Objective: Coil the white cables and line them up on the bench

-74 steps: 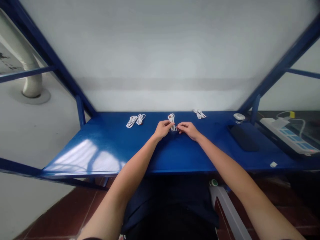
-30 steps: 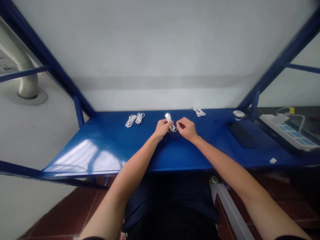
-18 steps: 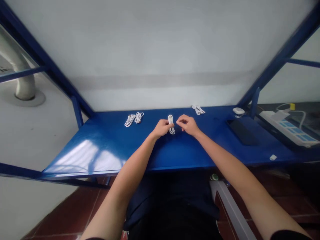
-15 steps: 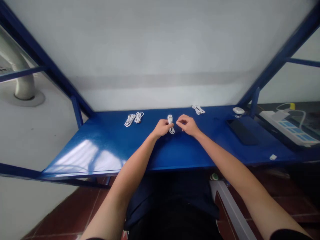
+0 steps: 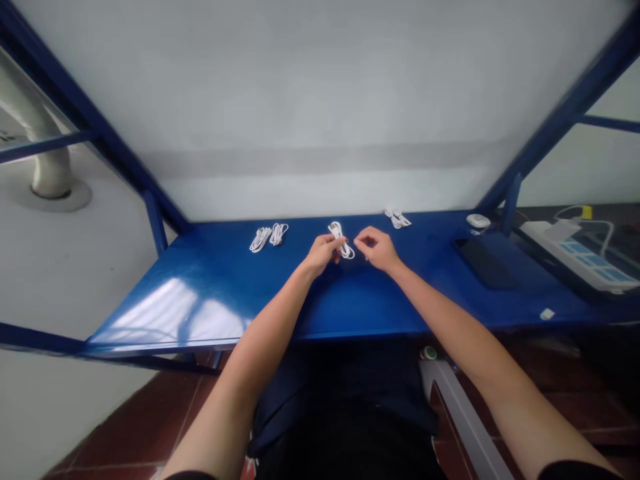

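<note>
Pinched between the thumb and fingers of my left hand [image 5: 323,254] is a coiled white cable [image 5: 347,250], held tilted above the blue table [image 5: 370,307]. A metal plug end shows near the coil's upper left. Just to the right of it, apart from the coil, is my right hand [image 5: 379,249], its thumb and fingertips pressed together. Anything between those fingertips is too small to make out. Two more coiled white cables [image 5: 261,239] lie side by side on the table, left of my hands.
Farther back on the right lie white bundled cables [image 5: 397,218]. Past my right arm are a white rounded case [image 5: 478,221], a dark phone [image 5: 484,263], a small white piece [image 5: 547,314] and a power strip [image 5: 580,257]. Blue frame bars [image 5: 159,223] rise at both sides.
My left hand has turned the cable coil, so it now slants from upper left to lower right. The right hand stays pinched at nearly the same spot.
</note>
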Motion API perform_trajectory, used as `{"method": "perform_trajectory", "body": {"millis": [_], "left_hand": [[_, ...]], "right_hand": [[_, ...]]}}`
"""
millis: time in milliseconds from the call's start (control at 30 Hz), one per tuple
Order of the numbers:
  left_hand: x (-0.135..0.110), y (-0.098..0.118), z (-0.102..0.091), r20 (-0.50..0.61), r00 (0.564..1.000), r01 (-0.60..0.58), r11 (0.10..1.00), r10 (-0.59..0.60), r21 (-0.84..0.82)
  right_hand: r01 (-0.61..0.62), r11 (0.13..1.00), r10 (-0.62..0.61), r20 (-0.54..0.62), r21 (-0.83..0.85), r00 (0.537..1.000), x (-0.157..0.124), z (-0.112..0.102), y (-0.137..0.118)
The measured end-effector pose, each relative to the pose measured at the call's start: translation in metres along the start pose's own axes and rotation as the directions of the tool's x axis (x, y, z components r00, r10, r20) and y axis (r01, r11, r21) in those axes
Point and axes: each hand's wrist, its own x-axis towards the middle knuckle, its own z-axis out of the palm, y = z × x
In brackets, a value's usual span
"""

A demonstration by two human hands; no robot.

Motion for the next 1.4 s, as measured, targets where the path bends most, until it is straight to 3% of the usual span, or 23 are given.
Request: {"method": "perform_trajectory", "body": {"millis": [167,333,567,733,833,933,1033,1133,1233,1300,1400], "left_hand": [[-0.003,0.000,-0.003,0.172,0.983,0.044,0.994,-0.060,0.098],[-0.005,0.000,-0.008,0.304,0.949,0.033,0.984,-0.085,0.172],[-0.012,0.010,-0.011,0.456,0.870,0.136,0.980,-0.188,0.144],[-0.016,0.015,-0.012,0.500,0.831,0.161,0.965,-0.245,0.205],[-0.018,0.019,-0.013,0.526,0.810,0.110,0.948,-0.261,0.300],[-0.019,0.023,-0.016,0.533,0.808,0.025,0.917,-0.253,0.397],[-0.015,0.024,-0.019,0.390,0.894,-0.048,0.819,-0.219,0.571],[-0.009,0.020,-0.024,0.084,0.990,-0.005,0.572,-0.112,0.820],[-0.004,0.014,-0.030,-0.179,0.983,0.160,0.324,0.030,0.932],[-0.003,0.011,-0.033,-0.269,0.961,0.247,0.238,0.061,0.939],[-0.006,0.008,-0.033,-0.325,0.939,0.306,0.154,0.111,0.939]], "right_hand": [[-0.151,0.986,0.149,0.038,0.076,0.988,0.002,-0.005,0.005],[-0.187,0.973,0.175,0.099,0.132,0.980,0.003,-0.008,0.004],[-0.276,0.935,0.245,0.159,0.221,0.956,0.004,-0.007,0.004],[-0.336,0.897,0.311,0.132,0.288,0.941,0.004,-0.007,0.011],[-0.354,0.877,0.341,0.098,0.326,0.935,0.007,-0.009,0.014],[-0.358,0.879,0.381,-0.011,0.315,0.925,0.012,-0.019,0.020],[-0.374,0.920,0.390,-0.192,0.115,0.901,0.016,-0.046,0.032],[-0.405,0.896,0.307,-0.403,-0.183,0.862,0.011,-0.088,0.052],[-0.509,0.761,0.259,-0.529,-0.403,0.808,-0.005,-0.133,0.072],[-0.587,0.654,0.271,-0.576,-0.477,0.771,-0.017,-0.157,0.082],[-0.639,0.565,0.254,-0.627,-0.522,0.736,-0.030,-0.176,0.089]]}}
